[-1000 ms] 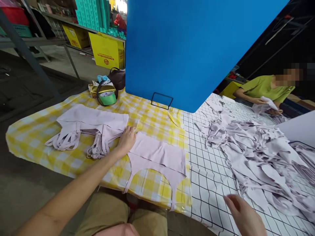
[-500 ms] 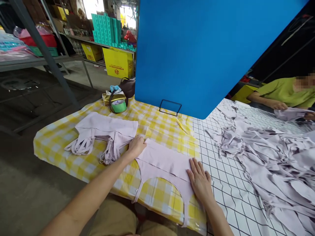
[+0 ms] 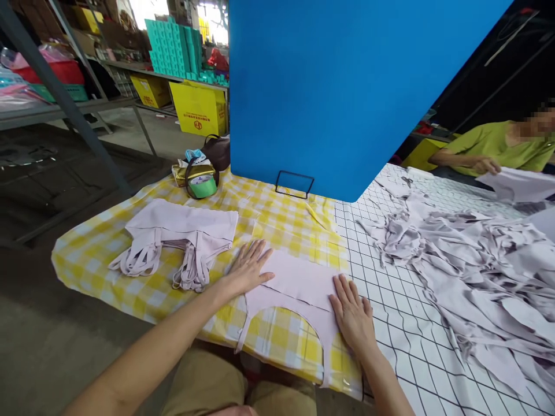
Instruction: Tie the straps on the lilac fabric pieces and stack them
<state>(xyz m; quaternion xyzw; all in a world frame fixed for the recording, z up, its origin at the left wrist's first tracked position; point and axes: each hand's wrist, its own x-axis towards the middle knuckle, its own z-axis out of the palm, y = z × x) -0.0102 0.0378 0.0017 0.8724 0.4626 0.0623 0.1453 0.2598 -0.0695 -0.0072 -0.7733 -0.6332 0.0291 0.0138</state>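
Observation:
A pale lilac strappy top (image 3: 299, 280) lies flat on the yellow checked tablecloth (image 3: 277, 332), its band away from me and its two thin straps towards me. My left hand (image 3: 251, 267) rests flat on the left end of the band, fingers spread. On the right end lies my right hand (image 3: 353, 312), also flat with its fingers stretched out. Left of my left hand is a neat stack of similar lilac tops (image 3: 184, 222), their straps hanging in loops towards me.
A large blue board (image 3: 338, 86) stands across the table's far side. Behind the stack sit a roll of green tape (image 3: 203, 186) and a dark bag (image 3: 217, 151). A heap of lilac garments (image 3: 468, 254) covers the right side. A co-worker (image 3: 485, 150) handles cloth at far right.
My left hand has let go of the band's left corner and now lies spread flat on it. My right hand has stayed in place. The co-worker has raised the cloth.

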